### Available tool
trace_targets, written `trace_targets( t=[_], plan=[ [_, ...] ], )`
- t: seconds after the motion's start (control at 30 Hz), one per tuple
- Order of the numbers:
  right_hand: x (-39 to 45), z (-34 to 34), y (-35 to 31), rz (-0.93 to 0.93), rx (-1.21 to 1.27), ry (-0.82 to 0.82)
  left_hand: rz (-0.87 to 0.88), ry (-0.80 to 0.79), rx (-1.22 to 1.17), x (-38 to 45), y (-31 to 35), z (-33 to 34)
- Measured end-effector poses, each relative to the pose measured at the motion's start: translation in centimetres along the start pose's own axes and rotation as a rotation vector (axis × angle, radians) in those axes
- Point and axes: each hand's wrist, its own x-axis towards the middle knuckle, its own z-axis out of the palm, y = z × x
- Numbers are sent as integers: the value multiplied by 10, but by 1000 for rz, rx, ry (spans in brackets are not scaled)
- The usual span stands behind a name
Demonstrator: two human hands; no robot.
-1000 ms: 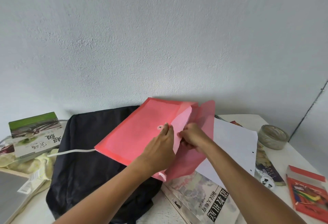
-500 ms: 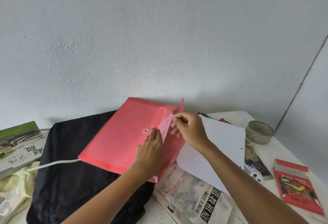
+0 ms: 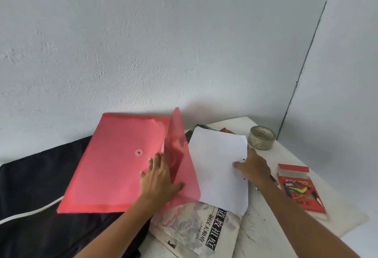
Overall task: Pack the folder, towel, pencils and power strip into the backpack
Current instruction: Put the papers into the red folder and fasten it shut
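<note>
Filling the lower left of the frame, a black backpack point(image 3: 41, 192) is seen lying flat on a white table point(image 3: 266, 233), with a red folder point(image 3: 114, 165) resting across it at centre, flap raised. A white sheet point(image 3: 214, 167) is laid just right of the folder, over a newspaper point(image 3: 200, 233). The left hand point(image 3: 159, 178) is pressed flat on the folder, fingers straight. The right hand point(image 3: 253, 167) is laid on the sheet's edge, fingers extended. A pencils box point(image 3: 298, 188) is seen at right, a tape roll point(image 3: 261, 137) above it
</note>
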Motion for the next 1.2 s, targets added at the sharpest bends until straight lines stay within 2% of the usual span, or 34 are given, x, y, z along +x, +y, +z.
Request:
trace_targets(
  t=[0.1,0.23,0.3,0.43,0.57,0.63,0.73,0.8,0.93,1.07,1.2],
  plan=[
    [6,6,-7,67,206,-17,5,5,-2,-1,-1,1],
    [10,8,-18,136,599,-33,20,9,-3,-3,-5,-1],
    [3,2,-34,55,672,-4,21,8,0,-3,-7,0],
    [-17,-30,-80,-205,707,220,23,7,2,-4,-7,-1],
    [-42,-64,-117,-411,956,295,28,1,4,-3,-8,1],
    [-48,-75,-128,-399,1153,265,31,7,-1,-4,-8,1],
    [-46,-78,-134,-283,1385,93,22,-8,-20,-4,-8,1],
    [-41,-76,-130,-216,1333,-10,-1,4,-92,-2,-10,4],
    [-32,-73,-114,-160,970,-216,41,-56,-12,-4,-14,1],
    [-26,-71,-99,-217,620,-342,84,20,-56,-9,-9,-4],
    [-21,-72,-85,-272,287,-340,14,74,-128,-9,-9,0]
  ],
)
